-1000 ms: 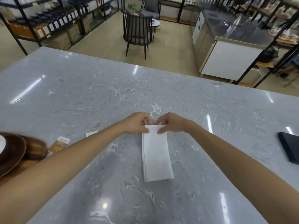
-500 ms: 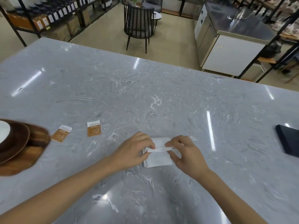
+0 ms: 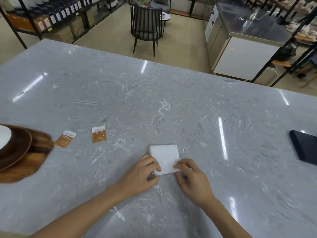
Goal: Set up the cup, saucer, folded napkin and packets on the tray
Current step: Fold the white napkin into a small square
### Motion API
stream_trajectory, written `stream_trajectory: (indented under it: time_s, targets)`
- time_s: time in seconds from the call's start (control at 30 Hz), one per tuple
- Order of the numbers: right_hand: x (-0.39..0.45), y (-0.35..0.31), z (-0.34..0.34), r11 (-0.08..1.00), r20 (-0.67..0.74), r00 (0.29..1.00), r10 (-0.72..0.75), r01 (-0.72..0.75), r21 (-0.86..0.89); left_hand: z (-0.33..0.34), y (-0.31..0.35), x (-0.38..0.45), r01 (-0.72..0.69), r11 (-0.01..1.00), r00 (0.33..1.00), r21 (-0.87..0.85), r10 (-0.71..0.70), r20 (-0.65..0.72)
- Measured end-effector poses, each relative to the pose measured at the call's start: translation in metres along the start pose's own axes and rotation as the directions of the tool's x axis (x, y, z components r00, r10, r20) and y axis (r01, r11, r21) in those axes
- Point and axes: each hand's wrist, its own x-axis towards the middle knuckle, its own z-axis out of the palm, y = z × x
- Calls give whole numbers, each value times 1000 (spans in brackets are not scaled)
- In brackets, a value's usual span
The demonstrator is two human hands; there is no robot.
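Note:
A white napkin, folded into a small square, lies flat on the grey marble counter. My left hand pinches its near left corner and my right hand presses its near right corner. Two orange packets lie on the counter to the left. At the far left edge a wooden tray carries a dark brown saucer with a white cup on it, partly cut off by the frame.
A flat black object lies at the counter's right edge. Beyond the counter stand a black chair, shelving with goods and a steel-topped cabinet.
The long napkin strip has been folded in half toward me into a small square. Both hands moved from its far end to its near edge.

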Motion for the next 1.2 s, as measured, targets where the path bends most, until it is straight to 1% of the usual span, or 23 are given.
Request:
stream_trajectory:
  time_s: [0.1,0.23,0.33,0.5,0.53,0.57,0.6,0.67,0.73,0.8,0.97,1.07,1.13,1.2]
  targets:
    - [-1,1,0,999,-16,1000,8,-8,37,5,1,-1,13,1000,999,-21,-13,-34]
    - [-4,0,0,1000,-11,1000,3,-3,13,9,-1,-5,17,1000,1000,-13,-17,-26]
    - [-3,-1,-1,997,-27,999,-20,18,-76,8,0,-5,1,998,999,67,2,-40]
    - [33,-7,-1,995,-112,990,-82,75,-66,12,15,24,41,988,987,151,-16,-162]
    - [45,-8,1,993,-94,992,-79,70,-90,16,18,33,71,979,985,194,-38,-168]
    - [55,-9,5,991,-48,996,-71,65,-118,21,20,42,118,964,984,239,-81,-158]
    - [62,-9,11,988,11,998,-63,64,-143,26,21,48,180,943,981,279,-149,-127]
    - [68,-5,26,981,108,993,-37,57,-183,36,17,50,305,881,950,362,-307,-54]
    - [62,2,38,982,134,991,12,14,-189,46,7,41,352,834,923,425,-384,-11]
    - [57,6,43,979,120,992,42,-18,-202,51,0,34,356,821,919,446,-394,-9]
    - [61,5,43,970,137,988,68,-33,-241,52,-6,38,353,816,910,458,-413,35]
    - [62,7,37,973,217,975,55,-4,-229,43,-10,36,297,840,904,453,-401,150]
    - [68,14,23,994,319,947,33,1,-105,29,-15,37,267,874,880,406,-392,267]
    - [80,20,2,1000,398,917,25,-30,6,10,-20,47,281,898,828,338,-405,387]
